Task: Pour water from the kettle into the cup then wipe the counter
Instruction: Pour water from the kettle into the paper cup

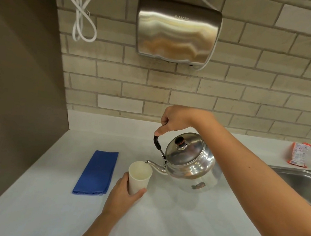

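A shiny metal kettle (190, 165) hangs tilted to the left above the white counter (166, 227). My right hand (178, 119) grips its black handle from above. The spout tip sits over the rim of a white paper cup (139, 176). My left hand (123, 196) wraps around the lower part of the cup, which stands on the counter. Inside the cup I see a pale bottom; a water stream is too thin to make out. A folded blue cloth (97, 172) lies flat to the left of the cup.
A steel sink (303, 185) is set into the counter at the right, with an orange packet (299, 154) behind it. A metal hand dryer (177, 32) with a white cord hangs on the brick wall. A brown side panel closes the left.
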Available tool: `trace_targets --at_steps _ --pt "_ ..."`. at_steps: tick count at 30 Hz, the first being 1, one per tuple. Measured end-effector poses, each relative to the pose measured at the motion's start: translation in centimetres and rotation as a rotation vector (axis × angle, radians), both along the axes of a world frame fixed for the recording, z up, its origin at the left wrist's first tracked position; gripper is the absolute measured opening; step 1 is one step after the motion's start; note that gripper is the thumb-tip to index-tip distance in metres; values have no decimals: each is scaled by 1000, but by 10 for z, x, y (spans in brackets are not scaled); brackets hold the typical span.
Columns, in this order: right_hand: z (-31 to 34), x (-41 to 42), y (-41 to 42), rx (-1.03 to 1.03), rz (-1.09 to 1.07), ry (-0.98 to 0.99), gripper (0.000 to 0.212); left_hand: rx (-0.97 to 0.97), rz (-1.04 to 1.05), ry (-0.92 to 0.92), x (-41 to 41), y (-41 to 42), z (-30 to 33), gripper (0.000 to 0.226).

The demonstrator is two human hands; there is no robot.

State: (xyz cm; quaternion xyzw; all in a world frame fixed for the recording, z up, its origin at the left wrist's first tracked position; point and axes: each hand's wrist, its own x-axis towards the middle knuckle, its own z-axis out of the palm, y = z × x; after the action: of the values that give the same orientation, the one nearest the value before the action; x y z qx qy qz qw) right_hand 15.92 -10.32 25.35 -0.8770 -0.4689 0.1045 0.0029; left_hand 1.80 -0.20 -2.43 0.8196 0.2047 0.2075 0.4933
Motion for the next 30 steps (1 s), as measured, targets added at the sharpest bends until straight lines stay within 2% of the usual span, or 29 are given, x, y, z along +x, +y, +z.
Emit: trace_targets --at_steps 30 --pt "3 -8 4 -76 1 -33 46 -14 -3 -30 1 1 -4 75"
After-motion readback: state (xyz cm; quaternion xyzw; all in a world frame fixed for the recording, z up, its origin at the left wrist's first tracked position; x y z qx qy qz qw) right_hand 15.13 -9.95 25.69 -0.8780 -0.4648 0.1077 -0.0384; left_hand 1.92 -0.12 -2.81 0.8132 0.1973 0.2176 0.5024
